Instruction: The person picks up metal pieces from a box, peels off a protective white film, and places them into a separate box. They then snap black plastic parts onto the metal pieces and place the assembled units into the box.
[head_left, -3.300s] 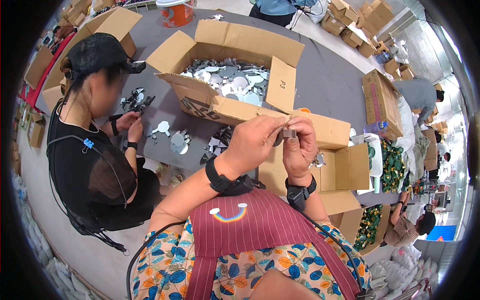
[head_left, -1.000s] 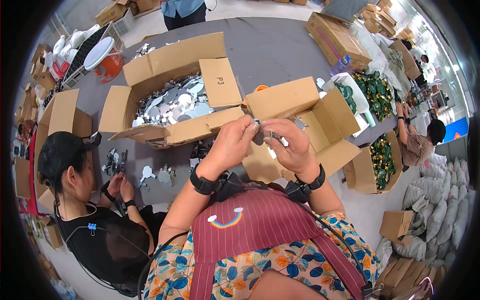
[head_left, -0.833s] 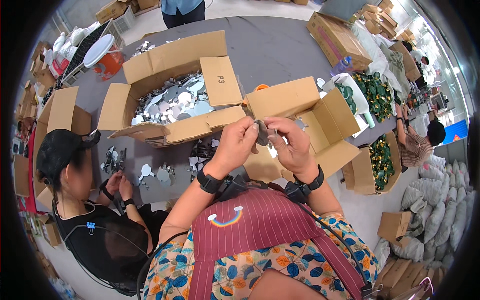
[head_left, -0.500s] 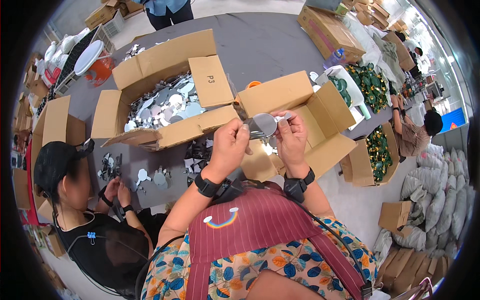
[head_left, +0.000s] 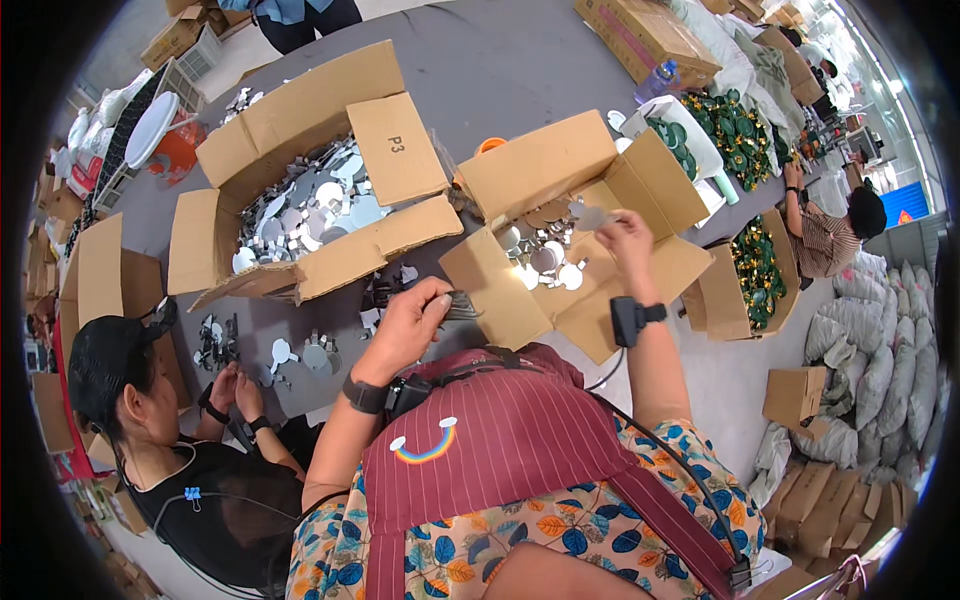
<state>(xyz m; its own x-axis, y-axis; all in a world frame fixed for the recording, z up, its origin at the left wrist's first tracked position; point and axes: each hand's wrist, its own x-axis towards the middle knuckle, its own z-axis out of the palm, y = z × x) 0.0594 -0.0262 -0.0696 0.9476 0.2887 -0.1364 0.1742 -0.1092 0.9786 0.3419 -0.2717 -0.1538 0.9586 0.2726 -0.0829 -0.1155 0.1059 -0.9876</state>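
Note:
My right hand [head_left: 628, 245] is raised over an open cardboard box [head_left: 690, 258], its fingers pinching a thin round grey disc [head_left: 593, 217]. Inside that box lies a loose heap of flat silvery discs [head_left: 543, 260], some with small tabs. To the left, my left hand [head_left: 408, 322] is closed around a stack of thin grey pieces [head_left: 462, 305], seen nearly edge-on beside the box's near left flap. A larger open carton [head_left: 345, 262] at the far left holds many similar silvery discs and scraps [head_left: 310, 205].
A co-worker [head_left: 130, 400] sits at my left, hands near loose discs [head_left: 315, 355] on the grey table [head_left: 480, 75]. Dark scraps [head_left: 385, 290] lie before the larger carton. Rightward are a white bin [head_left: 690, 140], green-gold pieces [head_left: 735, 135] and a carton of them [head_left: 760, 270].
My hands have separated. The right has carried a disc rightward over the box; the left has moved down and left with the stack. The view has shifted, showing the discs in the box.

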